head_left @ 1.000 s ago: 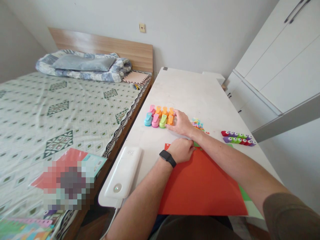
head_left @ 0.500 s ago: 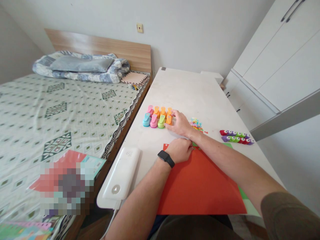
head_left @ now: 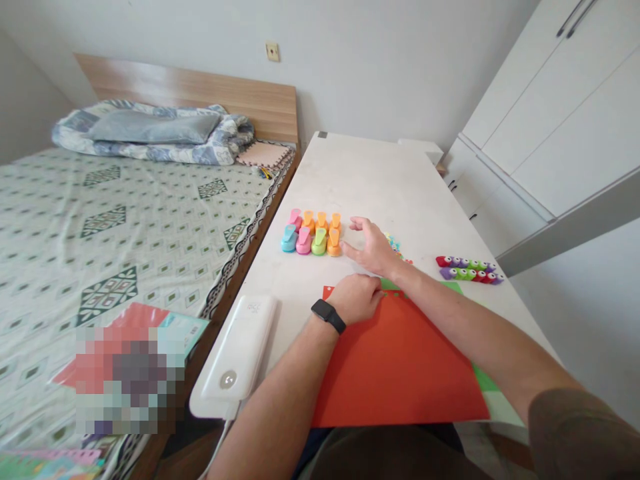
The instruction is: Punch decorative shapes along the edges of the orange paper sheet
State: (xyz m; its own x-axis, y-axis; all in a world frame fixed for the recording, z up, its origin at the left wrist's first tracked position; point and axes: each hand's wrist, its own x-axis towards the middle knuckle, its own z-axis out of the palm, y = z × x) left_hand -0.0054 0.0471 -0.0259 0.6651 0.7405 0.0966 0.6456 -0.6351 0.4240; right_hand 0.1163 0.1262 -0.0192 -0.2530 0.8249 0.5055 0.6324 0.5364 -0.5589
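Several colourful craft punches stand in two rows on the white table; the nearest to my right hand is an orange punch (head_left: 333, 243). My right hand (head_left: 374, 248) is just right of it, fingers apart and holding nothing. Below lies a sheet of red paper (head_left: 400, 367), with small punched holes along its far edge and a green sheet (head_left: 484, 380) partly under it. My left hand (head_left: 356, 297), with a black watch on its wrist, has its fingers curled closed at the red sheet's far edge; the fingertips are partly hidden. Tiny coloured paper cutouts (head_left: 393, 244) lie behind my right hand.
A white power bank (head_left: 245, 347) with a cable lies at the table's left edge. Small eyed figures (head_left: 470, 272) form two rows on the right. A bed (head_left: 165, 220) adjoins on the left, with packaged paper (head_left: 135, 320) on it. White cabinets (head_left: 540, 120) stand at right.
My right hand has let go of the orange punch at the front right of the group and drawn back to the right, its fingers opening. My left hand stays at the paper's edge.
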